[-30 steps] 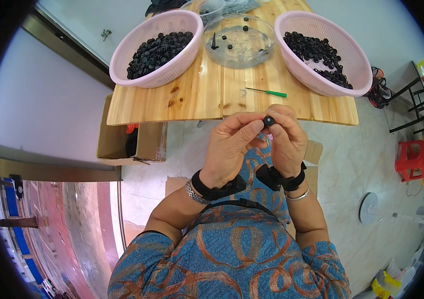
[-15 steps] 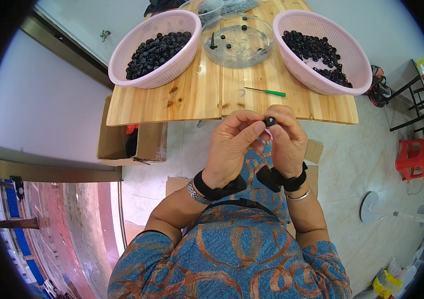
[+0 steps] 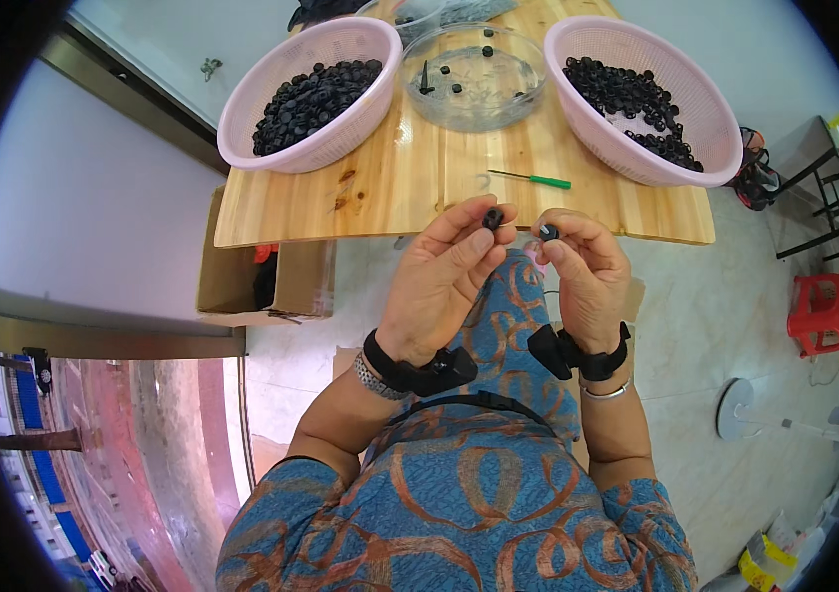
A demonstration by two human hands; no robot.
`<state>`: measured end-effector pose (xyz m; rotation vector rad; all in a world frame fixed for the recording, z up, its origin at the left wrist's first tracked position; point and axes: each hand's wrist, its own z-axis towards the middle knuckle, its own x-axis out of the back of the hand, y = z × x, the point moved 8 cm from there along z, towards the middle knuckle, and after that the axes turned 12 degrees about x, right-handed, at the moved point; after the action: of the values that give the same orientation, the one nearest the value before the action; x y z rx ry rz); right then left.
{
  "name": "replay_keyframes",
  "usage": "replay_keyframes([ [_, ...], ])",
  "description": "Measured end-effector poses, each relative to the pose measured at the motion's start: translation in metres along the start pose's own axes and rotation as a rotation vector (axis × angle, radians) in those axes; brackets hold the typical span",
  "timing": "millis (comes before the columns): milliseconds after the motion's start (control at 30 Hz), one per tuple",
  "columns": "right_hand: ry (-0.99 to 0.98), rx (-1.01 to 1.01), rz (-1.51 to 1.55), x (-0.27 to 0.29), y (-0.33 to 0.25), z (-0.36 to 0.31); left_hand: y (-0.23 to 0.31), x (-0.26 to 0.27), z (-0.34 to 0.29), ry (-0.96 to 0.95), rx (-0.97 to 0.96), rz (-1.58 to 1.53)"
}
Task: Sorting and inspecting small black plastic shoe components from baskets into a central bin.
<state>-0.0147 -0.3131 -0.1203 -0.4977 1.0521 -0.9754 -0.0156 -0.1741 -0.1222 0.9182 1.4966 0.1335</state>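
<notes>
Just past the table's front edge, my left hand (image 3: 429, 286) pinches a small black plastic part (image 3: 493, 218) between thumb and fingers. Close to its right, my right hand (image 3: 592, 276) grips a small round black knob-like piece (image 3: 549, 232) with a pale mark on its face. The two pieces are apart. Both hands are raised over my lap, backs partly toward me, and the palm-side fingers are partly hidden. Beyond them on the wooden table lies a screwdriver (image 3: 548, 183) with a green handle and thin shaft.
Pink baskets of black parts stand at the left (image 3: 242, 148) and right (image 3: 721, 163) of the table (image 3: 390, 202). Between them is a clear round tub (image 3: 474, 120) with a few black pieces. Below left sits an open cardboard box (image 3: 306, 281); a red stool (image 3: 816, 316) stands far right.
My hands have moved apart. Where they met at one black piece, each now holds a separate black piece, the left one slightly higher.
</notes>
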Motion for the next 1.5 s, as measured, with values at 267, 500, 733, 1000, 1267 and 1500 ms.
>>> replay_keyframes([
  [267, -0.075, 0.057, -0.090, -0.016, -0.003, 0.002, -0.001, 0.005, -0.002, -0.016, -0.003, -0.028],
  [500, -0.228, 0.291, -0.581, -0.034, -0.029, 0.006, -0.005, 0.011, 0.001, 0.016, 0.051, -0.096],
  [733, -0.193, 0.333, -0.692, -0.043, -0.036, 0.006, -0.008, 0.014, 0.002, -0.015, 0.060, -0.102],
  [1000, -0.234, 0.383, -0.885, -0.048, -0.039, 0.007, -0.001, 0.008, -0.005, -0.007, -0.054, 0.075],
  [1267, -0.220, 0.357, -0.942, -0.047, -0.043, 0.005, -0.006, 0.009, -0.005, -0.006, -0.027, 0.058],
  [1500, -0.229, 0.398, -0.970, -0.048, -0.047, 0.004, -0.008, 0.010, -0.004, -0.005, -0.006, 0.046],
])
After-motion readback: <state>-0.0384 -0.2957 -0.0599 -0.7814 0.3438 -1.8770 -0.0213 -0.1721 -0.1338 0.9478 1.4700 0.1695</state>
